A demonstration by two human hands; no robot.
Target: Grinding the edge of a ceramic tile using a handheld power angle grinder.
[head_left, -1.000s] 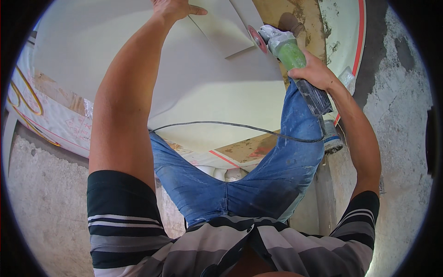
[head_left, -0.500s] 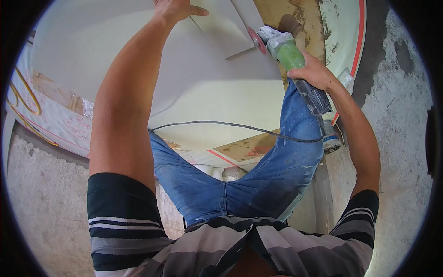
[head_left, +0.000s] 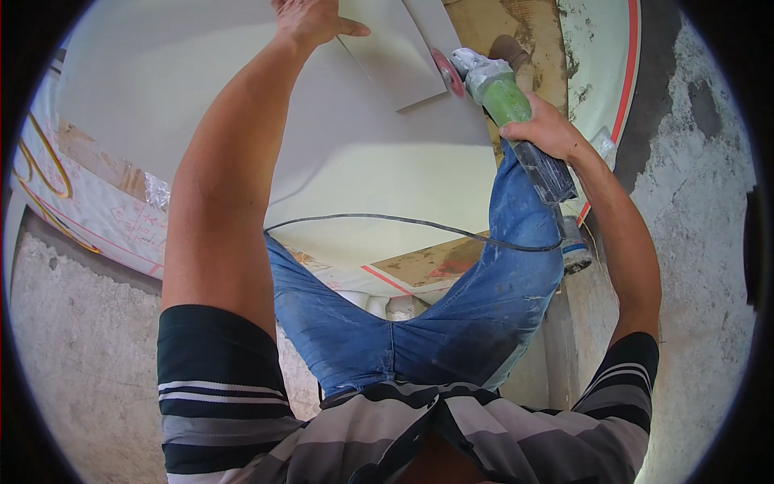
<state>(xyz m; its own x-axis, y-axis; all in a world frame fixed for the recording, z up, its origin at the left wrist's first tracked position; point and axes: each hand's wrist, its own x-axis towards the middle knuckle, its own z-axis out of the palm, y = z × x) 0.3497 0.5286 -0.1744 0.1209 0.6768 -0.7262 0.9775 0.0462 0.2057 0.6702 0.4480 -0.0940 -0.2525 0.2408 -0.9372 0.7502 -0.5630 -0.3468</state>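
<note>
My right hand (head_left: 544,129) is wrapped round the body of a green angle grinder (head_left: 504,97) with a dusty dark rear end. The grinder's reddish disc (head_left: 447,73) stands at the right edge of a light grey flat tile piece (head_left: 391,60); whether it touches cannot be told. At the top, my left hand (head_left: 310,20) rests at the tile piece's left side, thumb stretched out over it. Its other fingers are partly cut off by the picture's edge. Below the tile piece lies a larger grey sheet (head_left: 347,121).
A black cable (head_left: 387,216) runs across between my jeans-clad legs. Underneath is a large round pale surface (head_left: 379,177) with a red-striped rim, partly covered by brown cardboard (head_left: 435,256). A yellow cord (head_left: 44,161) loops at the left. Rough concrete (head_left: 693,202) lies around.
My left hand has shifted slightly right, and the tile piece's lower corner has moved a little toward me. The grinder has stayed nearly in place in my right hand.
</note>
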